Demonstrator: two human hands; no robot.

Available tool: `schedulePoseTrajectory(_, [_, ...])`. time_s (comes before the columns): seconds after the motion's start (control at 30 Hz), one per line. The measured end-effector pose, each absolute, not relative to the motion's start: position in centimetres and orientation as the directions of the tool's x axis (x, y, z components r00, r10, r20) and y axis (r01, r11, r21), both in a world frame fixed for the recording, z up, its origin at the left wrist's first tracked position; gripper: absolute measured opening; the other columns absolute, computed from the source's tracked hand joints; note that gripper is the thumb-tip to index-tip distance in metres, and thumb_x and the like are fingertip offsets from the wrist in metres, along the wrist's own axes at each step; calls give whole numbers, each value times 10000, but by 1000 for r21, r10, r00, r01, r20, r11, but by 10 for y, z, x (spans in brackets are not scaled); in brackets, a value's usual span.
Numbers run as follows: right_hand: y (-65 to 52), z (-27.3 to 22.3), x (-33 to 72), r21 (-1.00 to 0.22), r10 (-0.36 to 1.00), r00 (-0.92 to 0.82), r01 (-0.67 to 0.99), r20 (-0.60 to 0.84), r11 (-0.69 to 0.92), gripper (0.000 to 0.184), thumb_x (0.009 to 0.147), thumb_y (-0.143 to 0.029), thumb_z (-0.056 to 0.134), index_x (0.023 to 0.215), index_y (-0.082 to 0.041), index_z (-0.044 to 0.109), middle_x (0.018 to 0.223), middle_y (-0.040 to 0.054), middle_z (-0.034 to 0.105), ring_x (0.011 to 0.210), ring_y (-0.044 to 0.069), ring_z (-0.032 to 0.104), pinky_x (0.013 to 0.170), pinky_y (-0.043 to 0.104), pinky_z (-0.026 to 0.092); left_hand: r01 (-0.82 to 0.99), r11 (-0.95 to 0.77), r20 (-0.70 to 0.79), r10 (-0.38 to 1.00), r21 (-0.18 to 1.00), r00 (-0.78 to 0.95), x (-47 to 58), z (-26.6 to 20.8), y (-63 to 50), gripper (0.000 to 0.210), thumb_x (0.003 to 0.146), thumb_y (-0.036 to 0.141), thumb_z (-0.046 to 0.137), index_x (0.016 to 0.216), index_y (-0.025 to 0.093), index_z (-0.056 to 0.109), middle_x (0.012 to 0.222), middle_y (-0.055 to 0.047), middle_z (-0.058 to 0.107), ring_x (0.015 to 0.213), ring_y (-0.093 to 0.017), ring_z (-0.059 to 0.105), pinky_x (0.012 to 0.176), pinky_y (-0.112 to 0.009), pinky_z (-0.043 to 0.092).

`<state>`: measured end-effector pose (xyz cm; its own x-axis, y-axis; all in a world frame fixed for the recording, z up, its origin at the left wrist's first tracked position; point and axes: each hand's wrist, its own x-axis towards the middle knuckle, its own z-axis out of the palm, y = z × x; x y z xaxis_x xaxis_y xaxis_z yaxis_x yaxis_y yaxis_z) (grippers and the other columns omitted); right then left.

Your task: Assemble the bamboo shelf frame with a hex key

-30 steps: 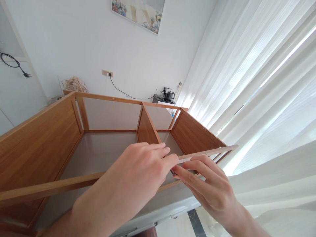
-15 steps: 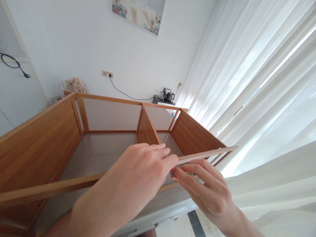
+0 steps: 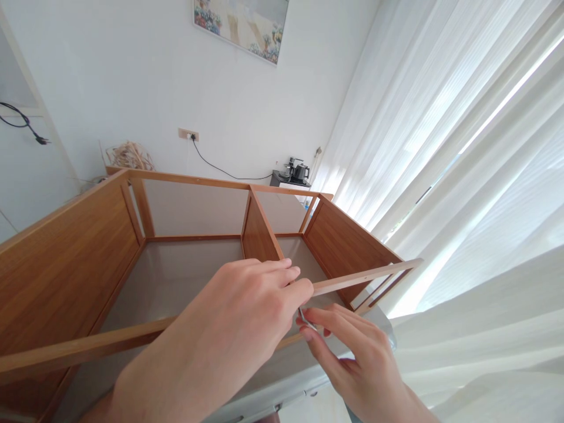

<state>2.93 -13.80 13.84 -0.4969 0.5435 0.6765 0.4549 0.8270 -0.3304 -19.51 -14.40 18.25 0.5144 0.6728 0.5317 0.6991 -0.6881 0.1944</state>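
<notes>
A wooden cabinet frame (image 3: 83, 341) stands before me, with a divider panel (image 3: 258, 232) across its middle. My left hand (image 3: 233, 323) is wrapped over the near top rail (image 3: 365, 277) where the divider meets it, hiding that joint. Just to the right and below, my right hand (image 3: 359, 352) pinches a small bent metal hex key (image 3: 308, 321) between thumb and fingertips. Its far end runs up under my left hand, so I cannot see what it touches.
Side panels rise at left (image 3: 74, 258) and right (image 3: 348, 229). White curtains (image 3: 462, 194) hang close on the right. Beyond the frame, a dark stand (image 3: 286, 180) carries a kettle (image 3: 301, 171). A black cord (image 3: 215, 166) runs from the wall socket (image 3: 188, 134).
My right hand has dropped away from the rail and turned, its thumb now lower and the hex key more exposed. The left hand keeps its hold; the view has shifted slightly.
</notes>
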Motion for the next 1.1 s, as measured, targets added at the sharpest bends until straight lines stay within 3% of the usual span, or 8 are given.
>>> schedulePoseTrajectory(0.27, [-142, 127, 30, -385, 599, -507, 470, 620, 795, 122, 1033, -143, 594, 1114, -222, 636, 873, 9, 733, 727, 121, 698, 674, 214, 552, 727, -652, 507, 711, 216, 487, -194, 185, -145, 218, 1005, 96, 511, 960, 275, 628, 932, 31, 731, 813, -181, 713, 684, -323, 469])
schedulePoseTrajectory(0.5, [-140, 132, 32, -294, 505, -542, 430, 672, 854, 184, 1010, -72, 592, 1141, -194, 635, 876, 27, 734, 720, 132, 663, 662, 242, 541, 744, -643, 521, 705, 183, 481, -199, 177, -142, 285, 994, 148, 592, 1226, 308, 632, 1246, -2, 750, 1155, -238, 718, 792, -334, 548])
schedulePoseTrajectory(0.7, [-133, 135, 43, -261, 467, -560, 409, 685, 874, 302, 996, -18, 594, 1234, -194, 658, 1004, 60, 750, 832, 149, 684, 717, 263, 565, 779, -614, 535, 704, 127, 467, -199, 174, -144, 289, 992, 170, 608, 1250, 293, 646, 1278, -19, 755, 1055, -249, 760, 711, -337, 573])
schedulePoseTrajectory(0.87, [-130, 135, 46, -250, 460, -561, 411, 689, 877, 317, 991, -8, 597, 1237, -197, 659, 1006, 63, 753, 808, 154, 676, 688, 275, 560, 781, -618, 569, 674, 86, 471, -199, 173, -142, 334, 981, 172, 620, 1304, 252, 642, 1293, -53, 759, 1049, -267, 771, 660, -334, 579])
schedulePoseTrajectory(1.1, [-130, 138, 46, -225, 448, -561, 421, 696, 879, 310, 988, -8, 600, 1219, -206, 656, 1023, 58, 766, 793, 155, 667, 670, 281, 555, 784, -611, 541, 699, 112, 468, -201, 173, -142, 336, 988, 167, 608, 1298, 294, 638, 1301, -26, 756, 1087, -263, 764, 763, -356, 609])
